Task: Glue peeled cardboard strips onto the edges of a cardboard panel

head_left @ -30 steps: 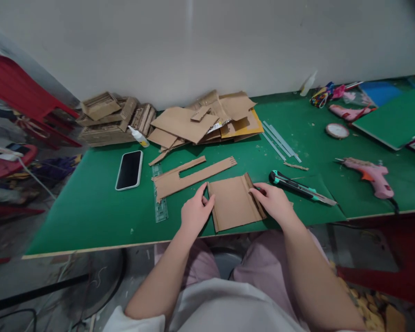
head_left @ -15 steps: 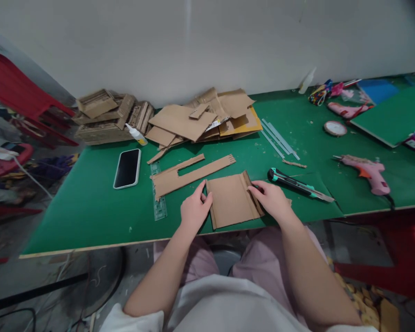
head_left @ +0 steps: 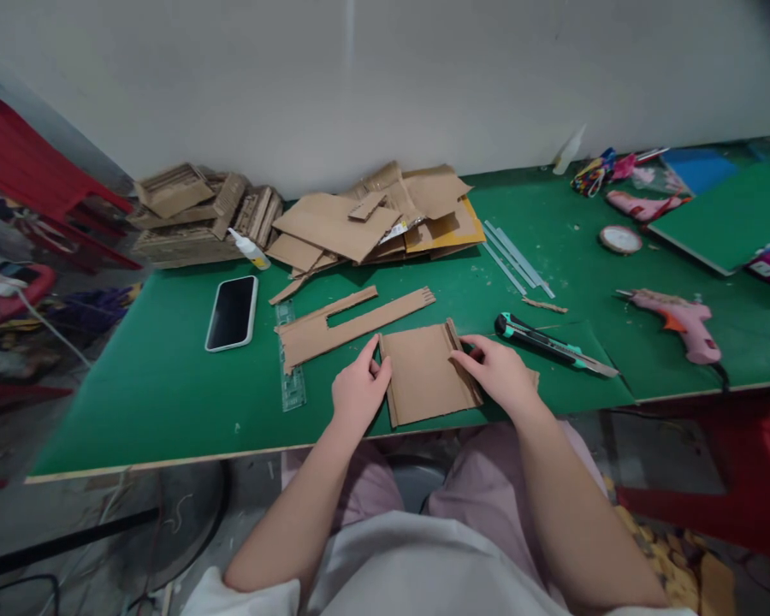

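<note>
A square piece of cardboard [head_left: 424, 376] lies near the table's front edge, with narrow raised strips along its left and right sides. My left hand [head_left: 360, 385] pinches its left side, thumb and fingers at the upper corner. On the opposite side, my right hand [head_left: 495, 370] grips the raised right strip, the thumb lying over it. Just beyond my left hand rests a notched cardboard offcut [head_left: 352, 329], partly over a clear ruler [head_left: 293, 385]. A utility knife [head_left: 552, 345] with its blade out lies to the right of my right hand.
Cardboard scraps [head_left: 340, 224] and stacked cardboard pieces [head_left: 192, 222] stand along the wall, with a glue bottle [head_left: 250, 250] beside them. A phone [head_left: 232, 313] lies left. Glue sticks [head_left: 513, 258], tape [head_left: 620, 239] and a pink glue gun [head_left: 680, 321] are on the right.
My right hand has shifted slightly left along with the cardboard's right strip, which looks a bit more upright. My left hand keeps its hold. The whole view has moved slightly.
</note>
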Demonstrator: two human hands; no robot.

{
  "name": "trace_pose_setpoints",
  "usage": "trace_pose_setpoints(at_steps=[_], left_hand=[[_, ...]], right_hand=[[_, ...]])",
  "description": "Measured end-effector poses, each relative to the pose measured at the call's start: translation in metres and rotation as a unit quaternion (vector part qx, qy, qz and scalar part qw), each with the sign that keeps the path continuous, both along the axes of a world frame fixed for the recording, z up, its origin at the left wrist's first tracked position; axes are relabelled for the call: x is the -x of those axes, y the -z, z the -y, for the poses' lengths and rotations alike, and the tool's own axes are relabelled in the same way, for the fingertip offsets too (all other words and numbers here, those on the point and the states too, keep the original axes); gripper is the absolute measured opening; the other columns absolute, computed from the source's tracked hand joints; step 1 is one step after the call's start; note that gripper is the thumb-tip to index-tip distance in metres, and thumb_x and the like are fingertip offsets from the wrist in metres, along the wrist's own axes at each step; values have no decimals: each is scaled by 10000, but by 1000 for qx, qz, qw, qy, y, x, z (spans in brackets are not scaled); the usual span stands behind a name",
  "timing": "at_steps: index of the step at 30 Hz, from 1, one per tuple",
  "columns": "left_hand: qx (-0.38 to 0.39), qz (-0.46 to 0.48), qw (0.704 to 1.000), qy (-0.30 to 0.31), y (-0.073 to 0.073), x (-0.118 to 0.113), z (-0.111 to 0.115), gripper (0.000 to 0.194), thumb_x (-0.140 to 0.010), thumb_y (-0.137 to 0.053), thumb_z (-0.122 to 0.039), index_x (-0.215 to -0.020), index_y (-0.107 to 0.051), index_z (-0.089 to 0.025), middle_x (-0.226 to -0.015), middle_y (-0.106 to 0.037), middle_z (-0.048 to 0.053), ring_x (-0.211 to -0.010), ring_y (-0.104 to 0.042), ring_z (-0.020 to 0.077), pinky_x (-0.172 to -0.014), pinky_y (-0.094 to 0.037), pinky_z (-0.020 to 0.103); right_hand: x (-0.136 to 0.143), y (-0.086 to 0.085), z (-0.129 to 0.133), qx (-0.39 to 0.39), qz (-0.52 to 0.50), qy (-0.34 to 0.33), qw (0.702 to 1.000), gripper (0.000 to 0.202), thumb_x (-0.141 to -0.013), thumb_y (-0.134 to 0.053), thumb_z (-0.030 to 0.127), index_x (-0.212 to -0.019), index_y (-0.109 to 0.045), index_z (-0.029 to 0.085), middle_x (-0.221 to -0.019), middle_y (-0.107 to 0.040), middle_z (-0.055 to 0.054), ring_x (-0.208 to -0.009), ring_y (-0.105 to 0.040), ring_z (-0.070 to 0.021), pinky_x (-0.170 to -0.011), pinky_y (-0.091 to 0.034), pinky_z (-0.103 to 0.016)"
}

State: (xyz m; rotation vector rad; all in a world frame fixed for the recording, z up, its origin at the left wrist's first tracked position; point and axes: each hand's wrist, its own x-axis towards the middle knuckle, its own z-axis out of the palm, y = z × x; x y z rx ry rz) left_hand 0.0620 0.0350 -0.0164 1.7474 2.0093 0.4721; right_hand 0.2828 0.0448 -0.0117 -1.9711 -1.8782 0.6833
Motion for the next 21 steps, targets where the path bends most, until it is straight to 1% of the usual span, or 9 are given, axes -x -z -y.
trace_pose_setpoints(at_steps=[9,13,21], left_hand=[[-4,0,1000,-5,-1,-1,0,452,-816,-450,-374,-1260,-432,-288,-623,-583,-52,-561,-524,107,-529,-322,204],[-8,4,1000,-6,0,-2,0,449,-817,-449,-374,-1258,-434,-289,-618,-576,-55,-551,-514,101,-528,-324,202],[-16,20,1000,-7,-1,-1,0,417,-837,-419,-394,-1239,-455,-291,-609,-553,-50,-552,-500,101,-516,-304,203]], right_hand=[[1,-4,0,4,-3,-14,1000,445,-760,-512,473,-1133,-562,235,-734,-634,-16,-641,-560,-160,-548,-369,-244],[1,-3,1,5,-4,-17,1000,437,-762,-503,468,-1124,-572,234,-718,-626,-16,-623,-552,-155,-539,-361,-241],[-1,4,-1,-10,-26,1,1000,436,-745,-509,468,-1103,-578,230,-654,-581,-1,-600,-534,-152,-526,-347,-238]])
